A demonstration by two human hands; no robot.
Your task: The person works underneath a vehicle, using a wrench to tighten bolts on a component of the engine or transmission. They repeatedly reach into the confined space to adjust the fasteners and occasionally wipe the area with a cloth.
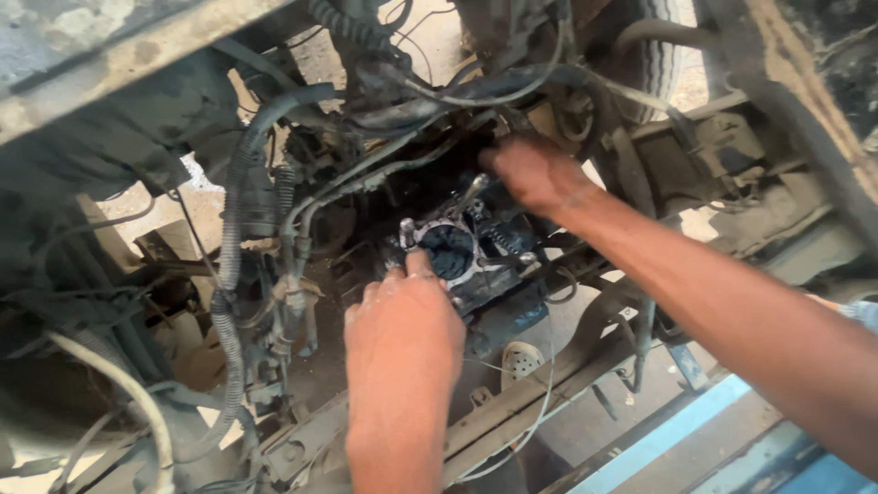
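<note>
Hands work inside an engine bay crowded with hoses and wires. The left hand rests with fingertips on a round black opening ringed in metal, its grip released. The right hand, blurred, reaches far right of it, clenched on a thin metal tool.

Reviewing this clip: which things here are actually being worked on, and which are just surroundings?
In hand:
- left hand, fingertips on the round metal flange
- right hand, on the metal tool above it

Surroundings:
- corrugated black hose
- white cable
- blue panel
- tyre
</note>
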